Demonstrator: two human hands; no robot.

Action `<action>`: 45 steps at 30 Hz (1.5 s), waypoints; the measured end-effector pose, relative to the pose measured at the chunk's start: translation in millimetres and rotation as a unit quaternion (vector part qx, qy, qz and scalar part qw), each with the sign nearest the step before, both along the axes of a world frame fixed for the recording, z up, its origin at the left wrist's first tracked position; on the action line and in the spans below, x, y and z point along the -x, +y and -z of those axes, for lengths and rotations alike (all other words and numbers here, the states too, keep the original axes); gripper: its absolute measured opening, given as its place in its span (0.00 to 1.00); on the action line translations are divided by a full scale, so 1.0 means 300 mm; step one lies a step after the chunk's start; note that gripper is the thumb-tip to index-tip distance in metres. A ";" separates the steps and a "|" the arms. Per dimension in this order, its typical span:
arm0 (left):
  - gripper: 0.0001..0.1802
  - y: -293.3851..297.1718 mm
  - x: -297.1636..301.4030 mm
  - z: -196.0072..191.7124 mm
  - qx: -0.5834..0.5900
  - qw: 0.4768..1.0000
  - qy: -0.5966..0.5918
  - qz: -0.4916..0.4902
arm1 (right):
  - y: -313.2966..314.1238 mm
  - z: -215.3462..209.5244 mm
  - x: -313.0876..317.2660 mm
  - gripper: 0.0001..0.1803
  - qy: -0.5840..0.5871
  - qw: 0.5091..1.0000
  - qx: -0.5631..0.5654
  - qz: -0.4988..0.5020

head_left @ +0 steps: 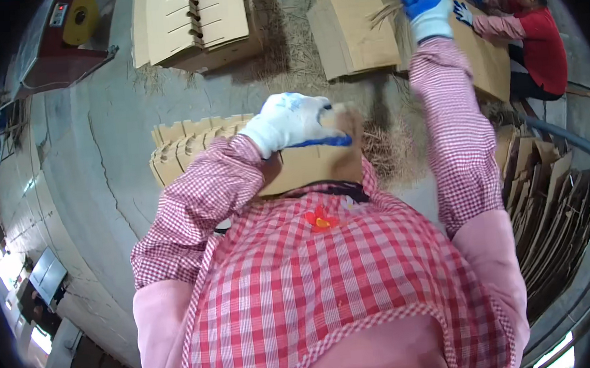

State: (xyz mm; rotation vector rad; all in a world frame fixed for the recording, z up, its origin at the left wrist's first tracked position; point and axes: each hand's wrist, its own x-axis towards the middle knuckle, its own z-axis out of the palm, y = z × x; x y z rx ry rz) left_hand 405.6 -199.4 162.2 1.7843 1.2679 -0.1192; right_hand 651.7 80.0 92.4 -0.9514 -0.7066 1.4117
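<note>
My left hand (294, 124), in a white glove with a blue palm, is in front of my apron. Its thumb and fingers curve around a brown cardboard piece (342, 122) whose far end is blurred. Under and left of that forearm lies a row of slotted cardboard pieces (186, 145). My right arm is stretched far forward to the right. Its gloved right hand (428, 5) is closed on thin brown cardboard strips (384, 15) that stick out to its left; the grip is partly hidden by the fingers. Close by is a stacked cardboard block (356, 36).
A slotted cardboard stack (194, 20) stands at the far left, and thin scraps (392, 150) litter the floor. At far right a co-worker in red (538, 37) handles cardboard. Upright cardboard sheets (550, 214) line the right. A dark red machine (49, 47) stands upper left.
</note>
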 end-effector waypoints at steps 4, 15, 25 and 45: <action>0.43 -0.051 0.110 -0.017 -0.036 0.995 0.041 -0.081 | -0.204 -0.156 0.060 0.24 -0.228 0.949 0.055 -0.210; 0.46 -0.055 0.066 -0.093 -0.065 0.993 0.063 -0.072 | -0.673 -0.229 0.245 0.21 -0.252 0.777 0.020 -0.576; 0.45 -0.040 0.070 -0.068 -0.084 0.991 0.034 -0.096 | -0.447 0.143 -0.022 0.20 -0.307 0.919 0.174 -0.178; 0.23 0.276 0.255 -0.255 -0.437 0.638 -0.462 -0.433 | -0.678 -0.141 0.353 0.69 -0.341 0.862 -0.229 -0.295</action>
